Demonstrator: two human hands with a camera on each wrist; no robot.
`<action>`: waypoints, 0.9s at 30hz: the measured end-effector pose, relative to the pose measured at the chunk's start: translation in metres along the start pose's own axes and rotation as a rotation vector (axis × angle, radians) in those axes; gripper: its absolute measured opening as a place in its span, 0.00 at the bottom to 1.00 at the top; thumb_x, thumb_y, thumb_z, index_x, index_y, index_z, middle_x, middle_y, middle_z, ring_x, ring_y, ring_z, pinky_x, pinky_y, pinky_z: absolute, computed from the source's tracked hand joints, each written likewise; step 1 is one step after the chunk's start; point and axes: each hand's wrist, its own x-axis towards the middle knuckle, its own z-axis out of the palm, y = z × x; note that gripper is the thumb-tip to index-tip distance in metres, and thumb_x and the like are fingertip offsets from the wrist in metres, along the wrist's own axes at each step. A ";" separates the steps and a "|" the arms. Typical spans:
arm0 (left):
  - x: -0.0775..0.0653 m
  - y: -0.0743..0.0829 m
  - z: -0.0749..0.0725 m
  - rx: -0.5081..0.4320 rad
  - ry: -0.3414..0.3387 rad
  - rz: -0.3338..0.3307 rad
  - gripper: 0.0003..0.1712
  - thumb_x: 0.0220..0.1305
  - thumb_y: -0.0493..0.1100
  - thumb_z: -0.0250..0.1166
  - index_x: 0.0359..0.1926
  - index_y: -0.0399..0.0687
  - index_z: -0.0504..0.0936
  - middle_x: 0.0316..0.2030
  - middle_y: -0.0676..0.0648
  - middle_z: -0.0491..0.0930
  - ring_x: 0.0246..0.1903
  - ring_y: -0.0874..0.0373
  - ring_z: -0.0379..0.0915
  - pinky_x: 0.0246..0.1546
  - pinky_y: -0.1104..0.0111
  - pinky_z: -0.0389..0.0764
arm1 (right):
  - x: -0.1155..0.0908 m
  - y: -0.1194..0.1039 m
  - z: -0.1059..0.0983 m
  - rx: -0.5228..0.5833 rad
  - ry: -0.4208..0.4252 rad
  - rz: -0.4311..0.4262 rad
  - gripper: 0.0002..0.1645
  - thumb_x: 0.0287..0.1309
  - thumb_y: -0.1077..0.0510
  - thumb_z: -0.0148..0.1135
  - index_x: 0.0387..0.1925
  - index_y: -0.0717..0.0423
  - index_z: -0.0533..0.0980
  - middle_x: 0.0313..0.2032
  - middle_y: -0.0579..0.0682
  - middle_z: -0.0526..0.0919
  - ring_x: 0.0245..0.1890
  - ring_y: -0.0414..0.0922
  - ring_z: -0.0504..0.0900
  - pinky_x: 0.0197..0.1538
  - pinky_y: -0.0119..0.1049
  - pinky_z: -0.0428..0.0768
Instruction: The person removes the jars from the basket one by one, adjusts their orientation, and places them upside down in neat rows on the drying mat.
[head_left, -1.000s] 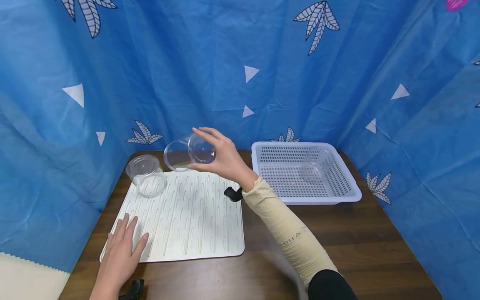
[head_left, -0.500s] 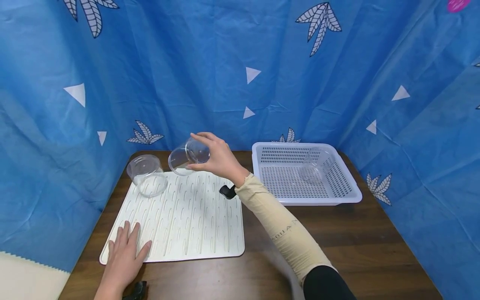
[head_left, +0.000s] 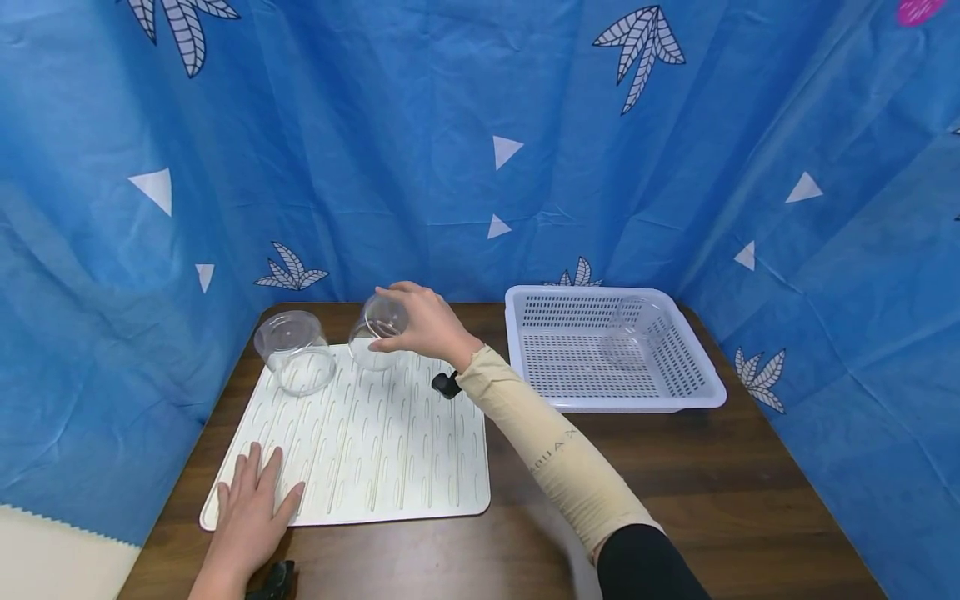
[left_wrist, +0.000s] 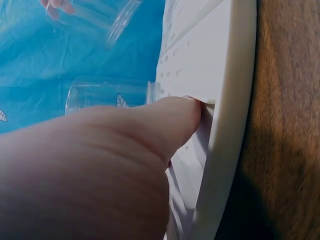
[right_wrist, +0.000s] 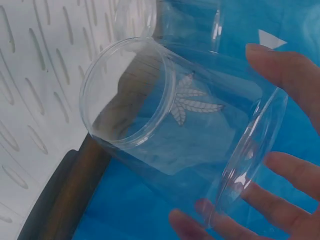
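Observation:
My right hand holds a clear plastic jar by its base end, mouth tilted down, over the far edge of the white ridged mat. In the right wrist view the fingers and thumb spread round the base of this jar, and its open rim faces the mat. The left wrist view shows its rim apart from the mat. A second clear jar stands mouth down at the mat's far left corner. My left hand rests on the near left corner with its fingers straight.
On the right stands a white perforated basket with another clear jar inside. Brown wooden table surrounds the mat and basket. A blue curtain hangs behind and along both sides.
The right hand has lowered toward the mat, and its jar has tipped from nearly sideways to more mouth down. The left hand has shifted slightly down and right, then stayed still.

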 end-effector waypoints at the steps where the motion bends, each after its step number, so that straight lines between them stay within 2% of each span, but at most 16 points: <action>1: 0.000 0.000 0.000 -0.001 0.001 0.001 0.42 0.83 0.49 0.61 0.75 0.14 0.59 0.77 0.10 0.38 0.77 0.12 0.29 0.71 0.20 0.30 | 0.001 0.000 0.001 -0.009 -0.008 0.002 0.55 0.56 0.37 0.85 0.80 0.50 0.72 0.74 0.54 0.75 0.73 0.53 0.75 0.72 0.50 0.77; 9: 0.000 -0.002 0.004 -0.003 -0.004 0.008 0.42 0.83 0.48 0.62 0.74 0.13 0.59 0.76 0.09 0.38 0.77 0.11 0.29 0.69 0.18 0.29 | 0.003 0.002 0.008 -0.055 -0.069 -0.001 0.55 0.54 0.36 0.86 0.78 0.50 0.75 0.72 0.54 0.78 0.69 0.52 0.79 0.65 0.45 0.82; 20: 0.000 -0.001 0.003 -0.021 0.021 0.030 0.41 0.81 0.45 0.64 0.74 0.13 0.60 0.76 0.09 0.40 0.76 0.10 0.31 0.68 0.17 0.30 | 0.012 -0.003 0.021 -0.098 -0.129 -0.019 0.53 0.57 0.34 0.84 0.78 0.48 0.75 0.74 0.55 0.78 0.71 0.51 0.79 0.67 0.43 0.80; 27: 0.000 -0.003 0.005 -0.016 0.003 0.016 0.42 0.82 0.47 0.63 0.74 0.12 0.58 0.76 0.09 0.38 0.77 0.10 0.28 0.68 0.18 0.27 | 0.016 -0.004 0.032 -0.094 -0.150 -0.015 0.53 0.56 0.34 0.84 0.78 0.49 0.75 0.73 0.53 0.79 0.71 0.49 0.79 0.69 0.43 0.79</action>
